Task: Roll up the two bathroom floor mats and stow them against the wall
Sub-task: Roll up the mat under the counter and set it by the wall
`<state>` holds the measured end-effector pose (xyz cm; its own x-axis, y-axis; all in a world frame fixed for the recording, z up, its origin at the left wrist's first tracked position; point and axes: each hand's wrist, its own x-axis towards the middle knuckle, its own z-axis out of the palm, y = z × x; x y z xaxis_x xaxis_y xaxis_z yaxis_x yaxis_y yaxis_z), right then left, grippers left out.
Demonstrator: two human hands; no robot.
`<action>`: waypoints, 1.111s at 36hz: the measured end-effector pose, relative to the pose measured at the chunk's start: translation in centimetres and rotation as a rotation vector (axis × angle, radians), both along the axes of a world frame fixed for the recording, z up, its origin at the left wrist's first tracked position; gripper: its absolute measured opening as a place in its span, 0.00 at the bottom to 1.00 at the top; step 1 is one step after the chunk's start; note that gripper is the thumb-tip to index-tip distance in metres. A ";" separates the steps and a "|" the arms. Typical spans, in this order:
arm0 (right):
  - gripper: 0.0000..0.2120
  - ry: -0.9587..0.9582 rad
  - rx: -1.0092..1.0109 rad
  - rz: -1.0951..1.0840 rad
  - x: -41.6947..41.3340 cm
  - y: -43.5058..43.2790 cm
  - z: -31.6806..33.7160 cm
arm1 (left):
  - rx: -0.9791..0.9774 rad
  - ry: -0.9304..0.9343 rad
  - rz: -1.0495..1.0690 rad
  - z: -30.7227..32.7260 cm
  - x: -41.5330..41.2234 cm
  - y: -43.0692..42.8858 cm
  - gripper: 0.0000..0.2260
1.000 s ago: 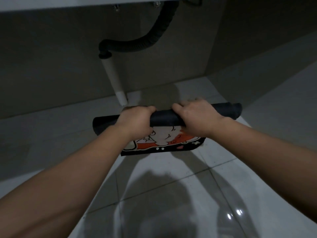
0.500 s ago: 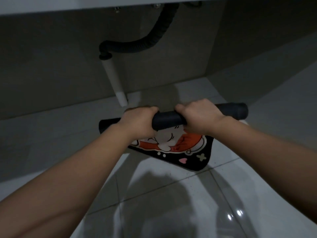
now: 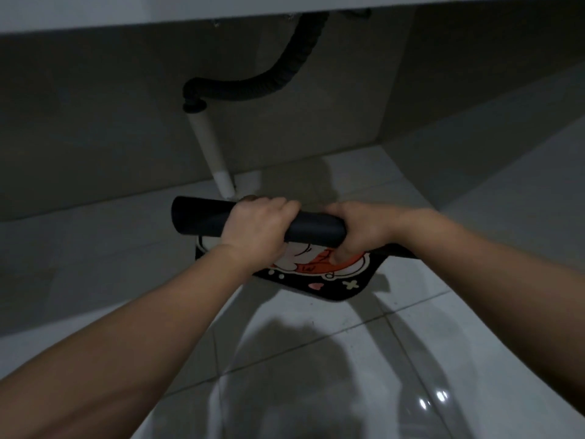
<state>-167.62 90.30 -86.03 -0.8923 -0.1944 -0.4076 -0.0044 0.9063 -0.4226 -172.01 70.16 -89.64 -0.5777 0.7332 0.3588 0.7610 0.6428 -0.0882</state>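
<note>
A floor mat (image 3: 316, 231) with a black underside is mostly rolled into a dark tube, held off the tiled floor under the sink. Its unrolled end (image 3: 335, 283) hangs below the tube and shows an orange-and-white cartoon print with a black border. My left hand (image 3: 256, 231) grips the tube left of its middle. My right hand (image 3: 364, 229) grips it to the right, thumb under the roll. The tube's left end sticks out past my left hand; its right end is hidden behind my right wrist. Only one mat is in view.
A white drain pipe (image 3: 210, 153) runs down to the floor just behind the mat, joined to a black corrugated hose (image 3: 269, 83) from the sink above. A grey wall (image 3: 95, 137) stands behind, and a side wall (image 3: 474, 90) closes the corner at right. Glossy white tiles (image 3: 316, 359) lie below.
The roll has swung: its left end moved up and forward, its right end dropped toward me. The hanging printed flap has tilted and shifted to the right. Both hands kept their grip.
</note>
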 end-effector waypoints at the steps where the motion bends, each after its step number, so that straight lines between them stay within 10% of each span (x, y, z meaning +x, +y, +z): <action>1: 0.28 -0.027 -0.026 -0.020 0.0 0.1 0.2 | 0.010 0.027 -0.004 0.0 0.0 0.1 0.15; 18: 0.12 0.950 0.550 0.286 0.9 0.0 -2.0 | -0.057 -0.665 0.126 1.6 -1.0 0.2 0.27; 31: 0.28 -0.038 0.061 -0.029 0.2 -0.1 0.8 | -0.009 0.050 -0.014 -0.8 0.2 0.3 0.20; 40: 0.14 0.208 0.239 0.002 0.3 -0.6 -0.4 | -0.084 -0.131 0.050 -0.1 0.0 0.7 0.30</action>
